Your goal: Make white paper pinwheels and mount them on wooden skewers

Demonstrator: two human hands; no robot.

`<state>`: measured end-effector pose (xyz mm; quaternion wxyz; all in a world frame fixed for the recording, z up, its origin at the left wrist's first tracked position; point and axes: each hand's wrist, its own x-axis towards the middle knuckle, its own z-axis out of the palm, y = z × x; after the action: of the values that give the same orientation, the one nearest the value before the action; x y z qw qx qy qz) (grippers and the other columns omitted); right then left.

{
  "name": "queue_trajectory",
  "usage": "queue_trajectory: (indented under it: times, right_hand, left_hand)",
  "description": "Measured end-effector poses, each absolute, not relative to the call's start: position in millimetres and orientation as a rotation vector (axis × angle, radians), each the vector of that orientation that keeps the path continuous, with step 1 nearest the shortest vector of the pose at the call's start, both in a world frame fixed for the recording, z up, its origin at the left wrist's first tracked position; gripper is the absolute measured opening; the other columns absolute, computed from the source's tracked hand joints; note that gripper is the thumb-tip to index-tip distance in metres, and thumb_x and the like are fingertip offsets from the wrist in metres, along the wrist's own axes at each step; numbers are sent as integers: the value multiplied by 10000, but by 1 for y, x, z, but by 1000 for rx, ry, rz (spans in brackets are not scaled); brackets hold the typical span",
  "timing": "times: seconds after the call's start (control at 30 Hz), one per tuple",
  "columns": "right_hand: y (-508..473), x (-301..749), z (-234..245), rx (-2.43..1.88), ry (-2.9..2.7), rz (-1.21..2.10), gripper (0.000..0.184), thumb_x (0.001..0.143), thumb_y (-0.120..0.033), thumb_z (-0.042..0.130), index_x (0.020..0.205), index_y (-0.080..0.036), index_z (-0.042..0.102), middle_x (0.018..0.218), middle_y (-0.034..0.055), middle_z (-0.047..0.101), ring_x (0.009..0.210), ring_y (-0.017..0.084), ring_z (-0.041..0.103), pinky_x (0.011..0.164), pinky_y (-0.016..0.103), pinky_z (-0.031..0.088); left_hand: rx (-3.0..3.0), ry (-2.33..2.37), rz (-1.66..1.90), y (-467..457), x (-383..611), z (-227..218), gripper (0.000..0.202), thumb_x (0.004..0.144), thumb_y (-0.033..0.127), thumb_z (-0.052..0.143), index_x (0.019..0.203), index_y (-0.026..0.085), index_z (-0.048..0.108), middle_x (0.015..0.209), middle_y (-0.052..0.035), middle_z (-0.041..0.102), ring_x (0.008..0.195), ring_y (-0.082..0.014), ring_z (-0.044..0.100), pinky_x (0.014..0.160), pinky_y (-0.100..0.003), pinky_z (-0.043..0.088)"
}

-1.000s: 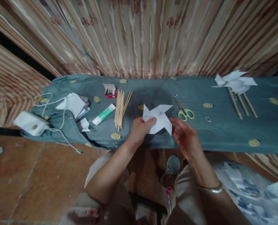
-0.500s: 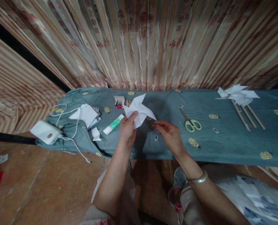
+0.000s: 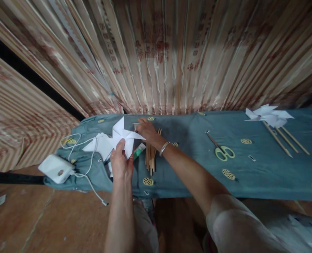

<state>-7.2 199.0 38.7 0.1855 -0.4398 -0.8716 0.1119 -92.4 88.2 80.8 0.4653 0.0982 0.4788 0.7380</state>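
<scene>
My left hand (image 3: 121, 161) is closed on a white paper pinwheel (image 3: 128, 137), the thumb pressed near its middle. Farther back, my right hand (image 3: 147, 130) reaches down at the small pin box (image 3: 136, 124), of which only a pale edge shows. Its fingers are bent together, and whatever they pinch is hidden. Below that wrist lies a bundle of thin wooden sticks (image 3: 150, 156). A green and white glue stick (image 3: 139, 151) is partly covered by my left hand and the pinwheel. White paper pieces (image 3: 100, 146) rest just left of the pinwheel.
Green-handled scissors (image 3: 224, 153) lie right of the sticks on the teal cloth (image 3: 187, 175). At the far right are white pinwheels (image 3: 269, 114) with wooden sticks. A white power bank (image 3: 56, 169) with a looping cable (image 3: 94, 191) sits at the left end. A curtain (image 3: 156, 70) hangs behind.
My left hand has moved left with the pinwheel. My right hand has left the pinwheel's side and crossed leftward to the pin box, uncovering the sticks. The view has shifted slightly.
</scene>
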Motion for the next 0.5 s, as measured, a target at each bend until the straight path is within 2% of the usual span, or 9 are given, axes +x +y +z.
queue_trajectory:
  times: [0.17,0.37,0.5]
  right_hand:
    - [218,-16,36,-1352,-2494,234,258,899,-149,456,984,-103,695,1146,189,615,1145,279,477,914,412,430]
    - [218,-18,44,-1393,-2546,193,270,912,-136,445,1000,-147,699,1099,125,658,1080,245,518,872,357,440]
    - [213,-17,50,-1396,-2568,222,238,916,-145,468,977,-128,698,1102,129,667,1064,235,515,867,337,438]
  left_hand:
    - [253,1200,1786,88,-90,86,136,638,162,699,672,156,568,662,21,629,571,-91,588,519,-179,500]
    - [283,1193,1779,92,-87,86,135,621,175,701,643,160,569,627,23,620,556,-92,585,497,-166,482]
    - [282,1171,1782,95,-82,85,145,600,169,709,617,166,564,596,35,613,519,-80,561,523,-174,498]
